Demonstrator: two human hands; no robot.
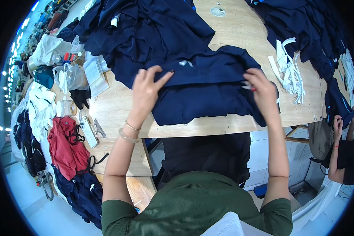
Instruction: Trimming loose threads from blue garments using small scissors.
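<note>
A navy blue garment (208,100) lies spread in front of me near the table's front edge, a small white tag showing at its upper middle. My left hand (147,88) rests on the cloth's left side, thumb and fingers apart. At the garment's right side, my right hand (261,92) is closed round small thread snips (252,89); a bit of red and a metal tip show, while most of the tool is hidden in the palm. Its fingers also touch the cloth.
More navy garments (145,31) are heaped beyond, others (303,31) at far right. White strips (289,70) lie right. Leftward are a plastic bag (70,76), a phone (89,131), glasses (99,128) and a red bag (67,147). Another person's hand (337,128) holds cloth at right.
</note>
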